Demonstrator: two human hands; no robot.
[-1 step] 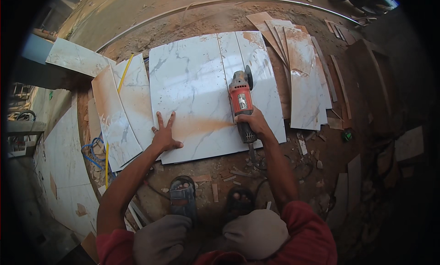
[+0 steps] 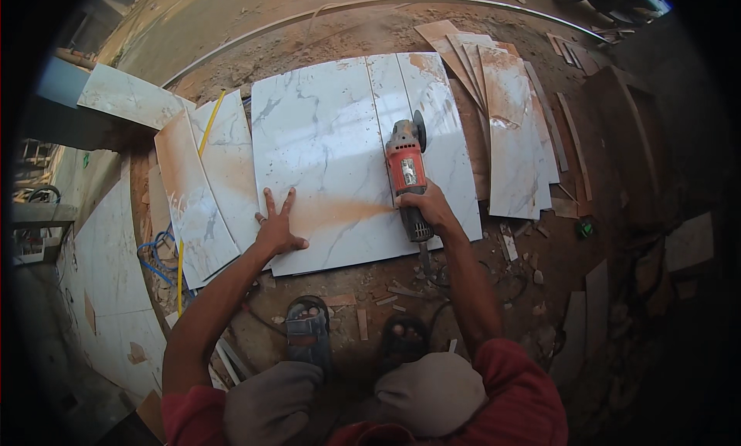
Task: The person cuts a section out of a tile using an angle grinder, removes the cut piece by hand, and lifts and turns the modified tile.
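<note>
A large white marble-patterned tile (image 2: 312, 149) lies flat before me, with dust and an orange-brown streak across its near part. Two lengthwise lines run down its right side. My left hand (image 2: 276, 228) rests on the tile's near left area, fingers spread, holding nothing. In my right hand (image 2: 431, 207) is a red and black angle grinder (image 2: 407, 168), gripped round its dark rear body. The grinder lies over the right-hand lines, its head pointing away from me and its dark disc (image 2: 419, 130) standing on edge at the right. Whether the disc touches the tile I cannot tell.
Cut tile pieces (image 2: 509, 153) are stacked on the right, and more tiles (image 2: 197, 199) lie on the left beside a yellow strip (image 2: 210, 126) and blue cord (image 2: 158, 253). Rubble and offcuts (image 2: 363, 322) litter the ground around my sandalled feet. A motorcycle (image 2: 610, 0) stands far right.
</note>
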